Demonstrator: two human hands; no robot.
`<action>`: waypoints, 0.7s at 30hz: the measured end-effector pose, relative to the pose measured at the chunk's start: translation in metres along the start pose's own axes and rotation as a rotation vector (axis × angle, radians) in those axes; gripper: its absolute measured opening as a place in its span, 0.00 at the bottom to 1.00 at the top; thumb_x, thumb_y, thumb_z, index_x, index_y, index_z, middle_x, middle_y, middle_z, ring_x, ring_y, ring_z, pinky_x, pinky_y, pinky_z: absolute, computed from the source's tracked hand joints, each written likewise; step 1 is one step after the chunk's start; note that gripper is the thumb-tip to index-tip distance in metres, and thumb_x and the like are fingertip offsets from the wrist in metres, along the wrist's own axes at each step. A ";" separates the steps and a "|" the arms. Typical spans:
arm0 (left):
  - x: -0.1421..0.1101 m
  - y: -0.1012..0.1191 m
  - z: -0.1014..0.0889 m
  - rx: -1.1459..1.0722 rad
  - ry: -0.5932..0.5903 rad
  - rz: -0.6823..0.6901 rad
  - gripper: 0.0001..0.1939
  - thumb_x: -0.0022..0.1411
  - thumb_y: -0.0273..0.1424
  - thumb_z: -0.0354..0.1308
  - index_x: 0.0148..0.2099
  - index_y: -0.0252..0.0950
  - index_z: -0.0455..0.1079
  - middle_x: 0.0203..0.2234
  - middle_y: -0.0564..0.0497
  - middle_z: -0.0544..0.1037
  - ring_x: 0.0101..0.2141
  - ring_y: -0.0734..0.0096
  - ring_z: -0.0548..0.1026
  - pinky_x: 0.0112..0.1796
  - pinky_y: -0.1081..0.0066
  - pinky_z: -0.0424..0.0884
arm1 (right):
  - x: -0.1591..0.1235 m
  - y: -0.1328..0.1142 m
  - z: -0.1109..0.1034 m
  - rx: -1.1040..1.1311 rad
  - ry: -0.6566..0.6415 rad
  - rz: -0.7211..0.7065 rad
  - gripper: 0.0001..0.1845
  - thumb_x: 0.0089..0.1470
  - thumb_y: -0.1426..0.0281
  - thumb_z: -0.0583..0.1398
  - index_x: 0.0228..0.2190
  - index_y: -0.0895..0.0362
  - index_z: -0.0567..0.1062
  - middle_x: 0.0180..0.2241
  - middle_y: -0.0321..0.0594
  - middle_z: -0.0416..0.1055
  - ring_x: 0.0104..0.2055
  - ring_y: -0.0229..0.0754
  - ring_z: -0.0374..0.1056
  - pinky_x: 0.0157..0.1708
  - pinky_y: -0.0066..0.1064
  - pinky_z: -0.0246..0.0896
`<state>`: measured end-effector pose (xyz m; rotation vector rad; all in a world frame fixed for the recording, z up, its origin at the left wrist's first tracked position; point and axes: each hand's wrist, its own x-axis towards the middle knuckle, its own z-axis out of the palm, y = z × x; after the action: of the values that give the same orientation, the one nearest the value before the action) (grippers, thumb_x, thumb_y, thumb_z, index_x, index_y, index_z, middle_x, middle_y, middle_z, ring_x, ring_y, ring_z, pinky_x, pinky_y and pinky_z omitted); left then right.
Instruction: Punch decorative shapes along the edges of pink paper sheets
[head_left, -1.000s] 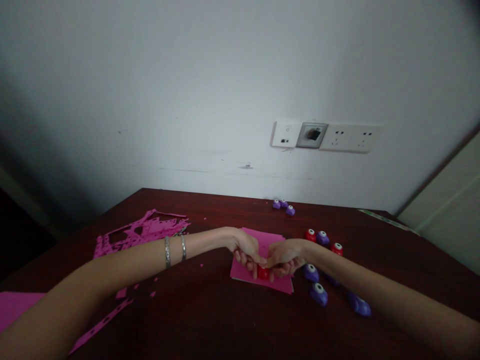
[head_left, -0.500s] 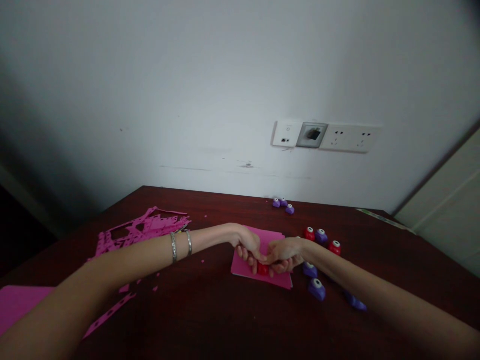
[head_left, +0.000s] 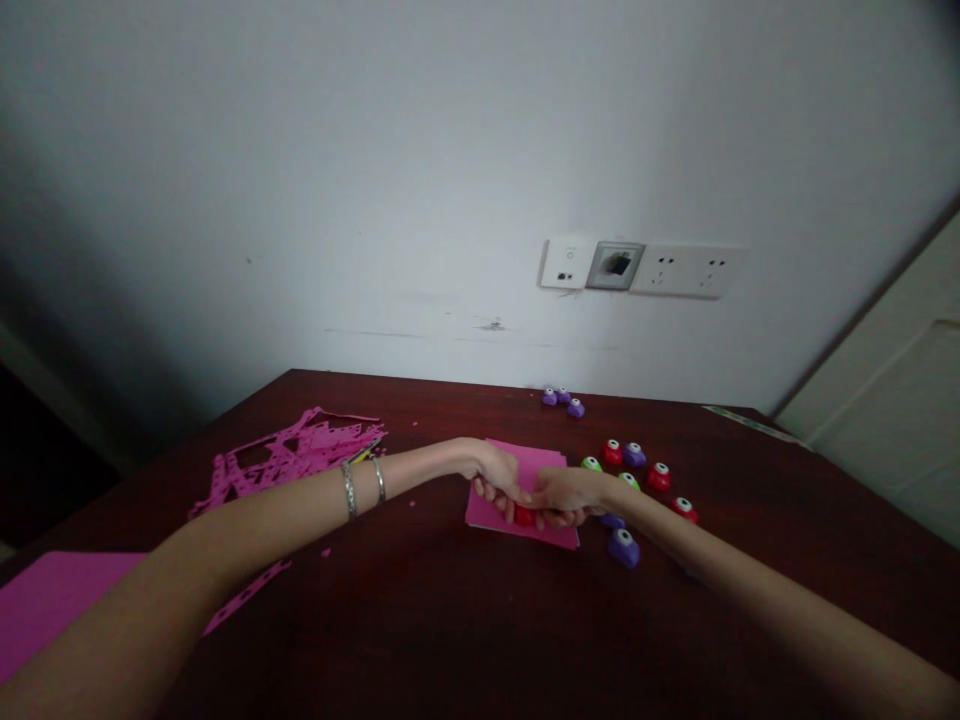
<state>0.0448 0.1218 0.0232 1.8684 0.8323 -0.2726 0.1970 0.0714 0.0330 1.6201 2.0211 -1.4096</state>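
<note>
A small red paper punch (head_left: 525,516) sits on a pink foam sheet (head_left: 532,468) in the middle of a dark wooden table (head_left: 450,620). My left hand (head_left: 495,478), bracelets on its wrist, curls its fingers over the punch from the left. From the right, my right hand (head_left: 564,494) closes on the same punch, and the fingertips of both hands meet on top of it. Most of the punch is hidden under the fingers.
Purple (head_left: 623,546), red (head_left: 659,476) and green (head_left: 591,464) punches lie scattered right of the sheet, with three small purple ones (head_left: 562,400) near the wall. Cut-out pink scraps (head_left: 292,455) lie at the left. Another pink sheet (head_left: 45,605) is at the near left edge. Wall sockets (head_left: 641,268) hang above.
Both hands stay clasped on the red punch. The view has shifted, so everything sits a little higher and smaller, and a green punch and one more red one now show on the right.
</note>
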 end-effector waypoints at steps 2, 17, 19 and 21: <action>-0.007 0.005 0.003 0.055 -0.077 -0.105 0.20 0.50 0.46 0.58 0.21 0.32 0.73 0.15 0.48 0.65 0.15 0.79 0.55 0.14 0.74 0.47 | -0.003 -0.001 0.003 -0.076 0.078 -0.023 0.24 0.54 0.56 0.52 0.17 0.60 0.67 0.12 0.32 0.58 0.12 0.29 0.50 0.12 0.23 0.44; -0.029 -0.011 0.002 0.074 0.333 0.155 0.09 0.52 0.32 0.56 0.34 0.32 0.73 0.16 0.56 0.69 0.18 0.81 0.64 0.20 0.78 0.57 | -0.017 -0.004 0.049 -0.455 0.761 -0.097 0.17 0.55 0.61 0.53 0.27 0.61 0.72 0.28 0.49 0.71 0.32 0.46 0.68 0.30 0.31 0.57; -0.026 -0.018 0.007 0.090 0.308 0.174 0.09 0.50 0.27 0.56 0.35 0.33 0.73 0.16 0.56 0.69 0.20 0.79 0.67 0.23 0.78 0.60 | -0.020 -0.007 0.056 -0.527 0.780 -0.097 0.19 0.57 0.59 0.51 0.31 0.60 0.73 0.31 0.51 0.72 0.34 0.49 0.69 0.32 0.33 0.58; -0.022 -0.023 0.012 0.096 0.305 0.174 0.11 0.48 0.23 0.55 0.36 0.33 0.74 0.15 0.56 0.69 0.20 0.78 0.68 0.23 0.77 0.61 | -0.022 -0.008 0.059 -0.570 0.802 -0.086 0.23 0.57 0.55 0.48 0.32 0.60 0.73 0.31 0.52 0.72 0.34 0.51 0.70 0.32 0.35 0.60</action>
<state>0.0154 0.1075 0.0135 2.0904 0.8646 0.0849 0.1755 0.0132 0.0203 1.9775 2.5623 -0.0835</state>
